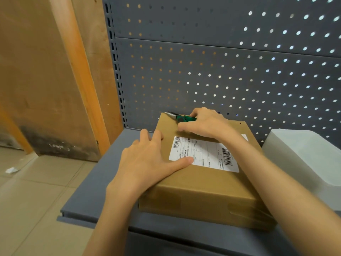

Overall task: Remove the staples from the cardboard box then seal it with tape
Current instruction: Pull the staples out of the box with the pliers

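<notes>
Left hand (pixel 147 161) flat on closed box (pixel 203 183); right hand (pixel 204 124) grips pliers (pixel 180 117) (green-handled).

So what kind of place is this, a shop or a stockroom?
Probably a stockroom or shop back area, judging by the grey pegboard shelving, the cardboard box with a shipping label on the metal shelf, and the worn wooden boards leaning alongside.
</notes>
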Demonstrator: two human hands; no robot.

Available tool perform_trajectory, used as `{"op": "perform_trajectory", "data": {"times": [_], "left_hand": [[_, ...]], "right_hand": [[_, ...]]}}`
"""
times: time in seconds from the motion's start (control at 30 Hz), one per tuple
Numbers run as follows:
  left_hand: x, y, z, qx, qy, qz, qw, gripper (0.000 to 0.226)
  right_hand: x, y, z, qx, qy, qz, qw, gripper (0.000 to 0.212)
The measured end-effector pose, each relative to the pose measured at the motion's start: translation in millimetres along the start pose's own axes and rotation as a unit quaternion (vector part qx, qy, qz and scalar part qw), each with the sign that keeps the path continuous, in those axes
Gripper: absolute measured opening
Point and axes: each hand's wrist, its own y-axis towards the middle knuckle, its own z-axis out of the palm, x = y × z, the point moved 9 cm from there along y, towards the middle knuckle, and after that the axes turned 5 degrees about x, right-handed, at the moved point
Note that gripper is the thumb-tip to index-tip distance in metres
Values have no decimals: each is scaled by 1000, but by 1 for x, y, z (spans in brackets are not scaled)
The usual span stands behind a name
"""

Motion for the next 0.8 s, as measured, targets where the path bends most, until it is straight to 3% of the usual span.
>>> {"op": "perform_trajectory", "data": {"times": [0.37, 0.67, 0.8], "left_hand": [[2, -1, 4, 9, 4, -14, 1000, 91], [5, -1, 7, 17, -6, -31, 999, 91], [5, -1, 7, 19, -7, -35, 999, 93]], "right_hand": [[-6, 0, -6, -8, 64, -11, 998, 41], [-13, 7, -5, 29, 127, -8, 991, 53], [-16, 8, -5, 32, 138, -7, 990, 37]]}}
